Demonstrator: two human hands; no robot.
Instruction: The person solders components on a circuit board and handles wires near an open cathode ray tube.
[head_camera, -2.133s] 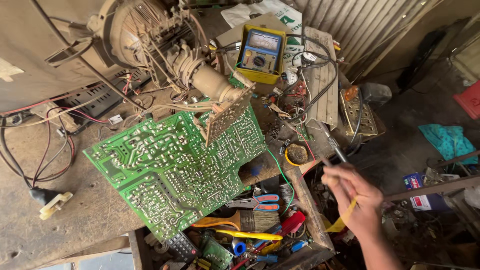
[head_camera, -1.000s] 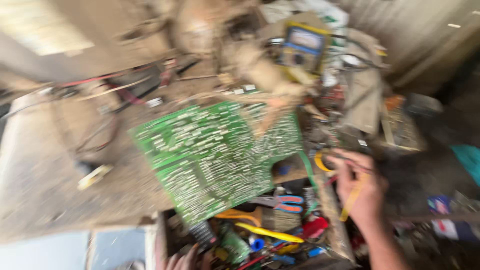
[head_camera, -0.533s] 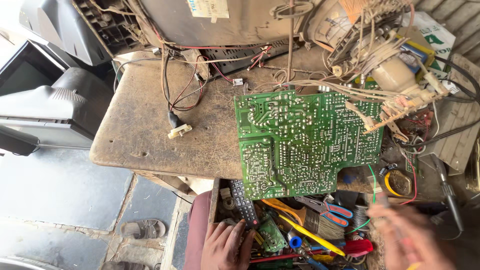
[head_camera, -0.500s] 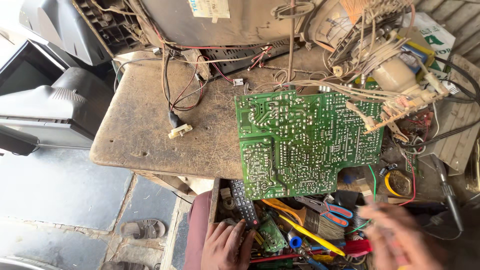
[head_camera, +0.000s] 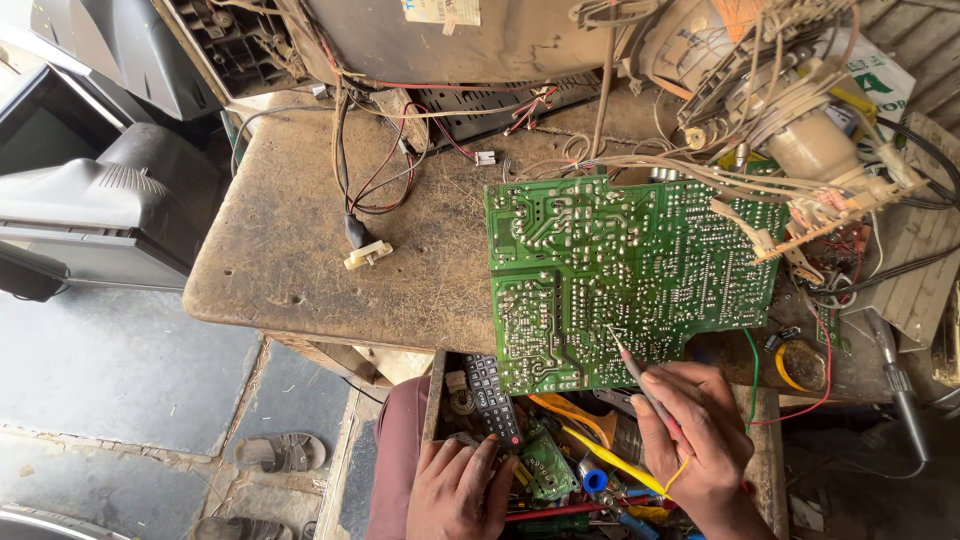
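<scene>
Green printed circuit board (head_camera: 630, 275) lies solder-side up on your worn brown worktop (head_camera: 300, 260), overhanging its front edge. Your right hand (head_camera: 700, 440) has its fingers clamped on a thin grey probe (head_camera: 635, 368) whose tip touches the board. Your left hand (head_camera: 455, 490) rests with fingers loosely spread in the cluttered tool drawer (head_camera: 435, 400), beside a black remote control (head_camera: 492, 398).

Right hand (head_camera: 700, 440) wrist cut off by bottom edge; its fingers cover the rear of the probe (head_camera: 640, 375) and part of the yellow wire. Left hand (head_camera: 455, 490) cut at bottom edge, hides what lies under it in the tool drawer (head_camera: 435, 395). Circuit board (head_camera: 630, 270) lower edge overlaps the drawer contents; its right side is hidden by wires. Television chassis (head_camera: 480, 40) cut by top edge. Solder joints too small to tell apart. Sandal (head_camera: 280, 452) partly shown, second one cut off.
</scene>
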